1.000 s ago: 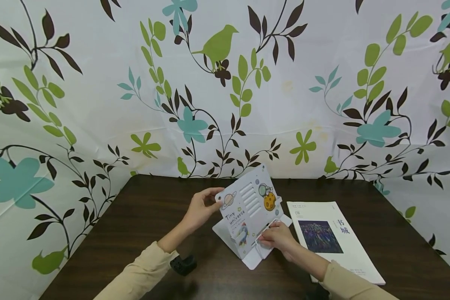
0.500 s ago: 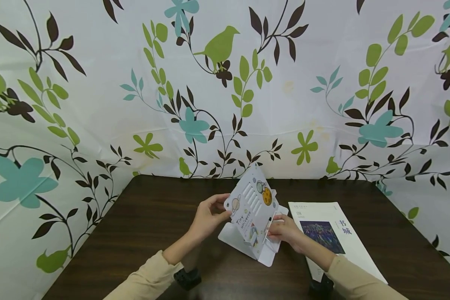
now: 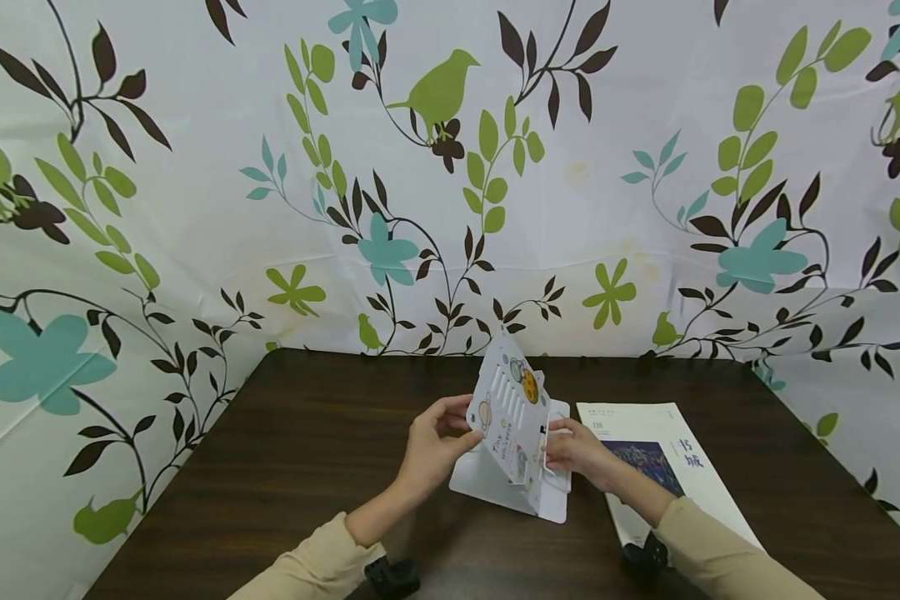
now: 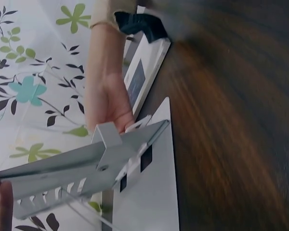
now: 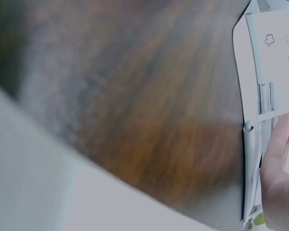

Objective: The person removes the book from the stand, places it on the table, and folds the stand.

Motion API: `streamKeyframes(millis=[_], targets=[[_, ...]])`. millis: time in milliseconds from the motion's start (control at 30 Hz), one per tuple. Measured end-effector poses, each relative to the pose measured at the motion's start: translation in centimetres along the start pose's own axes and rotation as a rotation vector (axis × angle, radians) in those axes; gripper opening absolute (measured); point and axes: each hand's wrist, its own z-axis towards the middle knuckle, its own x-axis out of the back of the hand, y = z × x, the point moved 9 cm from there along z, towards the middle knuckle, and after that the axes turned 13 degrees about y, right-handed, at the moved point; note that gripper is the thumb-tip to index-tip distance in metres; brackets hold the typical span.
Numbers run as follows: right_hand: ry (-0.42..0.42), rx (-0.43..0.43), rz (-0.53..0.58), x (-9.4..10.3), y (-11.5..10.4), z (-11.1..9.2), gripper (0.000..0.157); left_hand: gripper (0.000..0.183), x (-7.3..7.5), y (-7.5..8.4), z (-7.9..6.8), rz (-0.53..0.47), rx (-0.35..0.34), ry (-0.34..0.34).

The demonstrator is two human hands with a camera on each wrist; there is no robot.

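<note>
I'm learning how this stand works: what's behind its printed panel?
The left wrist view shows a thin rod and part of the base plate there; in the head view, the panel covers the rod completely.

In front of you, the book stand (image 3: pixel 513 421) is standing at about the middle of the table (image 3: pixel 307 467), its panel (image 3: pixel 504 387) slanting up above its base plate (image 3: pixel 487 483). Your left hand (image 3: pixel 437 437) is holding the panel's left edge while your right hand (image 3: pixel 573 448) is gripping the stand's right side, lower part. The book (image 3: pixel 693 483) is lying on the table just right of the stand, your right forearm (image 3: pixel 641 490) passing over it. One wrist camera (image 3: pixel 392 577) is sitting beside your left cuff (image 3: pixel 360 546); another wrist camera (image 3: pixel 645 556) is showing by the book's near left corner. Behind the table and along its left, a cloth backdrop (image 3: pixel 450 192) is hanging.
</note>
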Motion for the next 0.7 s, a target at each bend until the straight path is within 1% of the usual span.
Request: streamKeyframes(millis=[300,433,533,700], targets=[[-0.008,-0.007,-0.057,0.8,-0.3,0.7,0.047,0.043,-1.3,0.2,-0.8,0.018,0.005,0.037],[-0.013,-0.022,-0.076,1.1,-0.3,1.0,0.046,0.043,-1.9,0.4,-1.2,0.004,0.012,0.044],[-0.012,-0.047,-0.075,1.3,-0.2,1.0,0.045,0.043,-2.3,0.5,-1.5,-0.006,0.017,0.045],[-0.041,-0.058,-0.072,1.4,-0.2,0.9,0.046,0.043,-2.8,0.4,-1.7,-0.008,0.029,0.044]])
